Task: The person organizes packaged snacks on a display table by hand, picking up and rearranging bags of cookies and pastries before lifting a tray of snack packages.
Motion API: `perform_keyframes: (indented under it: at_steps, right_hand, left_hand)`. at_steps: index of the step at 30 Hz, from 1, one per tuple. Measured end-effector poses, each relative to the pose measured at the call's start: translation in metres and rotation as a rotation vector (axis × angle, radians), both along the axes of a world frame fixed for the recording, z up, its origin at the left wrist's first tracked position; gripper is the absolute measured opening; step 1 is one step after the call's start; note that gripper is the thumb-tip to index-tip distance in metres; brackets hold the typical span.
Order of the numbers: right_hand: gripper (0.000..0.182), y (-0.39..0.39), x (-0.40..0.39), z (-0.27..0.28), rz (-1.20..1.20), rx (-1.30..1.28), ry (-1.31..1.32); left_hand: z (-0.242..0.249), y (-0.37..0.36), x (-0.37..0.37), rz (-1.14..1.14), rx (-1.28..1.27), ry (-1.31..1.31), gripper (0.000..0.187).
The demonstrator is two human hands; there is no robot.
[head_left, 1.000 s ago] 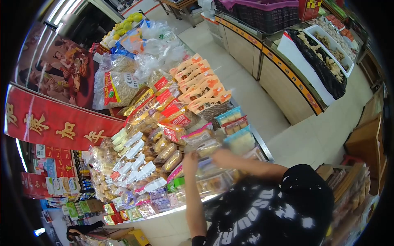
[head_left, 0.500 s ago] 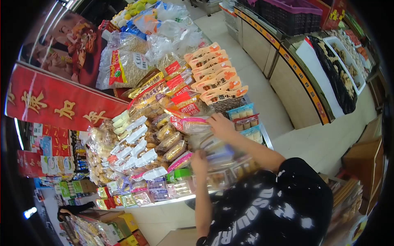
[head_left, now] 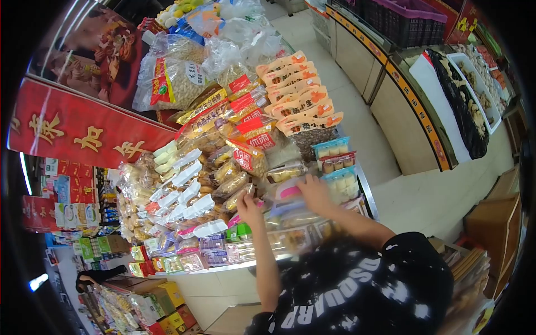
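Observation:
Rows of packaged snacks cover a display stand in front of me. My left hand [head_left: 250,212] is at the near end of a bread roll in clear wrap [head_left: 240,199], its fingers bent together against the wrapper. Similar wrapped rolls [head_left: 230,184] lie just beyond. To the right, my right hand [head_left: 314,194] grips a clear plastic package with a pink label [head_left: 290,192]; motion blurs the package and hides its contents. Another wrapped pastry [head_left: 286,171] lies just above that package. Green packs [head_left: 239,231] sit below my left hand.
Orange-topped snack bags [head_left: 304,103] stand at the far right of the stand, beside blue-edged packs [head_left: 333,148]. Red-labelled bags [head_left: 259,134] lie mid-stand. A red banner [head_left: 84,131] hangs at left. Across the aisle is a counter [head_left: 405,120] with a purple-rimmed crate [head_left: 402,22].
My left hand has moved left onto the wrapped bread roll. My right hand has come nearer and to the right with the pink-labelled package, uncovering the wrapped pastry.

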State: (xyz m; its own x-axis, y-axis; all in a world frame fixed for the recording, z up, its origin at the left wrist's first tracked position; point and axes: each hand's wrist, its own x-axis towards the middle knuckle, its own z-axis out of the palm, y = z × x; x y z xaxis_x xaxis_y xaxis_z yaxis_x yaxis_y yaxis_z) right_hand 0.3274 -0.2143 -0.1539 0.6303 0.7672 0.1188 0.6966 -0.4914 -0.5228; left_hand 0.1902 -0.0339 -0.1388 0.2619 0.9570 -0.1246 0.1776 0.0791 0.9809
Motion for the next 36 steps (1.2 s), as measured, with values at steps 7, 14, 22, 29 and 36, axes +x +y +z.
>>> perform_keyframes:
  at_steps: [7,14,22,29,36]
  right_hand:
    - [0.037,0.048,0.010,0.042,0.221,0.059,0.011]
    - [0.041,0.070,0.058,0.011,0.122,-0.214,0.023]
    - [0.046,-0.041,0.014,0.063,0.028,0.487,0.025]
    - [0.039,-0.079,-0.012,0.036,0.154,0.137,0.002]
    - [0.043,-0.010,-0.017,-0.012,0.215,0.019,0.017]
  left_hand:
    - [-0.031,-0.068,-0.052,-0.488,0.405,0.638,0.033]
    - [-0.027,-0.063,-0.030,-0.457,0.504,0.648,0.039]
    - [-0.053,-0.026,0.017,-0.412,0.472,0.895,0.024]
    - [-0.045,0.021,0.043,-0.570,0.125,0.400,0.036]
    - [-0.004,0.040,-0.038,-0.307,0.890,0.747,0.038]
